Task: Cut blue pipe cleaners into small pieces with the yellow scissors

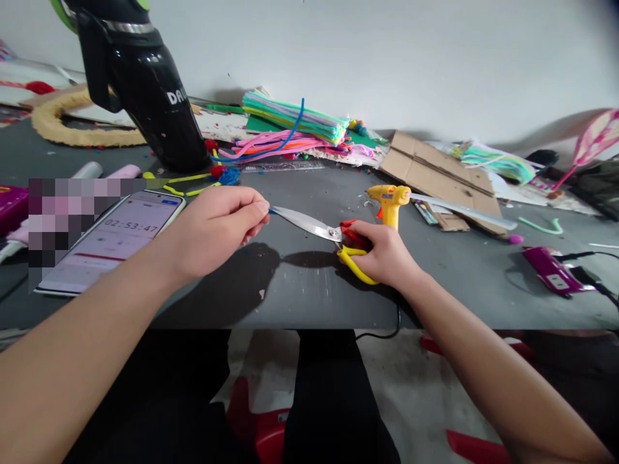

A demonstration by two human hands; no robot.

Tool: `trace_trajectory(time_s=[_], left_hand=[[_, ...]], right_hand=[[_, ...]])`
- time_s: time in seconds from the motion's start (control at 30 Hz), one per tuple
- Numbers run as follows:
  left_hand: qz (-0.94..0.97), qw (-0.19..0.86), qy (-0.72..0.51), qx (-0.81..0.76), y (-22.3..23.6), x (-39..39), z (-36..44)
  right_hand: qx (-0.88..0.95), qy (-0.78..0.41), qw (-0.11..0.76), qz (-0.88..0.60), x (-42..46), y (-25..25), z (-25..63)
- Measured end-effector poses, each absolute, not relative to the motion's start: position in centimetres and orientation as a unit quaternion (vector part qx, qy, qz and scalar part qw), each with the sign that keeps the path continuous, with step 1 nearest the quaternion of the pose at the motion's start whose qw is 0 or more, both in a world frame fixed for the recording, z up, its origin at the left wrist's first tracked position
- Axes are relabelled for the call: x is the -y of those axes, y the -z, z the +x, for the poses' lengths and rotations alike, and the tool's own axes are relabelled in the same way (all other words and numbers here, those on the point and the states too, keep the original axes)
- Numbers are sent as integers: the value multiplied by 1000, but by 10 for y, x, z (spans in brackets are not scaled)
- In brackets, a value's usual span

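Observation:
Over the grey table, my left hand (227,222) is closed in a pinch on a small blue piece (271,211). It looks like a bit of pipe cleaner, mostly hidden by the fingertips. My right hand (384,252) grips the red and yellow handles of a pair of scissors (309,224). The blades point left, look nearly closed, and their tips meet the blue piece by my left fingertips. Just behind my right hand stands a yellow glue gun (391,194) with a clear glue stick (464,212) in its back.
A phone (120,225) showing a timer lies beneath my left forearm. Behind it stands a black bottle (159,96). Pipe cleaner bundles (294,116), a clear ruler (283,166) and cardboard (440,174) lie toward the wall. A purple power socket (556,270) with cables sits at right.

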State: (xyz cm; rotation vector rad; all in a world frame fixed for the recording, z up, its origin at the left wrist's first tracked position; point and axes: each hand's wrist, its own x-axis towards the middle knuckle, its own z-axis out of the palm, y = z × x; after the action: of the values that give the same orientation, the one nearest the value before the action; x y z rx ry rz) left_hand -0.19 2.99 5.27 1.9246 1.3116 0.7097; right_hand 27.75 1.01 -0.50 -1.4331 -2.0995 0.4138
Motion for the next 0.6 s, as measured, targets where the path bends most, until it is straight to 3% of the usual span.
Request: trace_trajectory(time_s=[0.6], left_hand=[[742,339,-266,-514,-51,-31,-3]], right_hand=[[790,-152,271,-529,-11,4,278]])
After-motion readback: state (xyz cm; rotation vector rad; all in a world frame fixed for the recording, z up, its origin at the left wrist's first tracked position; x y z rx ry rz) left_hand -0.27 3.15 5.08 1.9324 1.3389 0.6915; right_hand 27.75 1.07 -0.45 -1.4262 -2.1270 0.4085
